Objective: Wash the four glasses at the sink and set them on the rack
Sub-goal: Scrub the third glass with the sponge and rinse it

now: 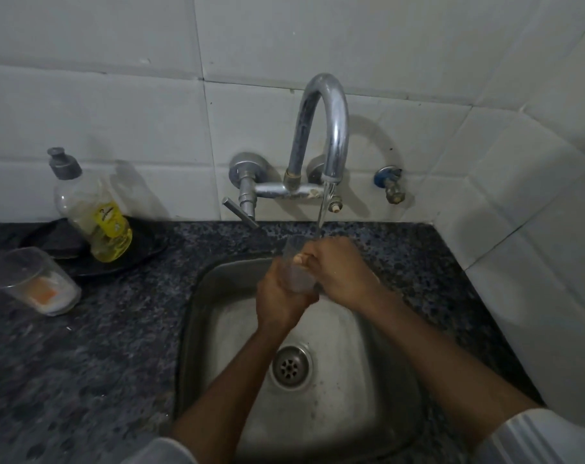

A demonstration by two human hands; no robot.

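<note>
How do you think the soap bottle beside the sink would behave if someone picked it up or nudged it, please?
The soap bottle looks under half full of yellow liquid, so it is probably light. It stands tilted on a dark cloth, so a nudge might tip it. Its clear plastic likely flexes when squeezed.

You've got one clear glass (296, 266) over the back of the steel sink (378, 356), mouth tipped up toward the tap (328, 128) — its thin stream falls right at the rim. Your left hand (281, 296) grips the base, your right hand (338, 269) curls at the mouth. A second glass (33, 279) stands on the counter, well left — something orange and white inside.
</note>
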